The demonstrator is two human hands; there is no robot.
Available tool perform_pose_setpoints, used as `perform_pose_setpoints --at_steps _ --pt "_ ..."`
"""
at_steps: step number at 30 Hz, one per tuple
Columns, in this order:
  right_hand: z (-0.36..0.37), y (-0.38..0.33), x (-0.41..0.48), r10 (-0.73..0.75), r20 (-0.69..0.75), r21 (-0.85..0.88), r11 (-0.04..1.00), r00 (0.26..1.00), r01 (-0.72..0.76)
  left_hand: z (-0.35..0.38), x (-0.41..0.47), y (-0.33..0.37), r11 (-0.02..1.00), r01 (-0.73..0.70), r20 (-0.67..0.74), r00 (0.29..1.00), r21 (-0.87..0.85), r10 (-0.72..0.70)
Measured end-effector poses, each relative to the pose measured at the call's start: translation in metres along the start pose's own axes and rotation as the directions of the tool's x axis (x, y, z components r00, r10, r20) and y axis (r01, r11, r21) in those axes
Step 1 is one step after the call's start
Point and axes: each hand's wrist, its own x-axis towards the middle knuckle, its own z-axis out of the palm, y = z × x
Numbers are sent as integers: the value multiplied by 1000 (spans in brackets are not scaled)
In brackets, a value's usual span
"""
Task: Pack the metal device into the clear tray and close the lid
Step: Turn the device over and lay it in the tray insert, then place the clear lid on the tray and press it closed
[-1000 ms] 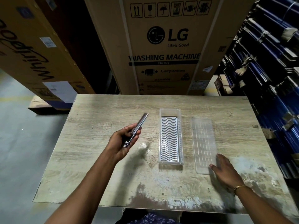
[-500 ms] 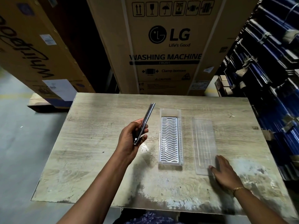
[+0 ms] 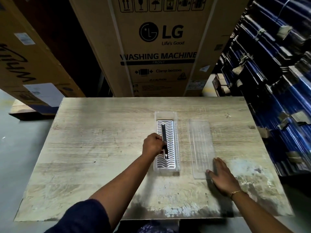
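One desk (image 3: pixel 101 148). On it, one clear tray (image 3: pixel 176 169) with one wavy white insert (image 3: pixel 170 148). One metal device (image 3: pixel 164 140) over the tray. One clear lid (image 3: pixel 200 140) just right of the tray. Two hands: left hand (image 3: pixel 153 145) at the tray, right hand (image 3: pixel 222 177) near the tray's right side. One gold bracelet (image 3: pixel 235 192). Two big cardboard boxes behind the tray: one LG box (image 3: pixel 159 47), one box (image 3: pixel 25 64) to its left.

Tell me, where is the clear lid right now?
In the head view, the clear lid lies flat on the wooden table, just right of the clear tray, with the right hand resting on its near end.
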Motion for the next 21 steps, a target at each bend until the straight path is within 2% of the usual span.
perform_pose_setpoints --at_steps 4,12,15,18,21 --pt "-2 -4 -1 19 7 19 1000 1000 -19 34 22 0 936 -62 -61 994 347 88" --pt "-4 -8 -2 54 -22 38 998 998 -53 52 32 -7 835 -52 -73 991 548 110" --pt "-3 -27 -2 108 -130 6 994 986 -108 46 23 -8 828 -90 -58 987 553 147" --pt "6 -52 0 184 -187 -37 980 965 -194 24 14 -15 869 -135 -48 983 476 179" --pt "15 -71 7 288 -180 -53 952 940 -302 -10 -3 -33 947 -145 -55 984 285 168"
